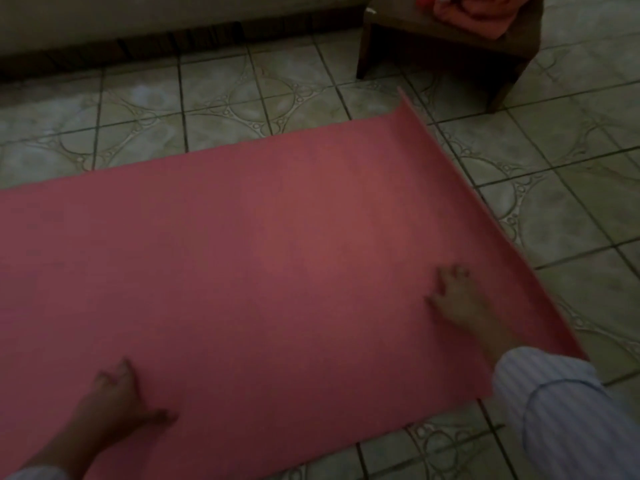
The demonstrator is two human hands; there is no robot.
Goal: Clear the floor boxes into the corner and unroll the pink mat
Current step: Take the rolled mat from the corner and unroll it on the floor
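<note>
The pink mat point(263, 258) lies spread flat over the tiled floor and fills most of the view. Its right end curls up slightly off the tiles. My left hand point(114, 393) rests on the mat near the bottom left, fingers spread, holding nothing. My right hand point(457, 296) presses on the mat close to its curled right end, fingers apart, with a striped sleeve behind it. No boxes are in view.
A dark wooden stool point(450, 43) with a folded orange-pink cloth point(471, 15) on it stands at the top right. The base of a light sofa point(173, 19) runs along the top left. Patterned floor tiles point(571, 150) surround the mat.
</note>
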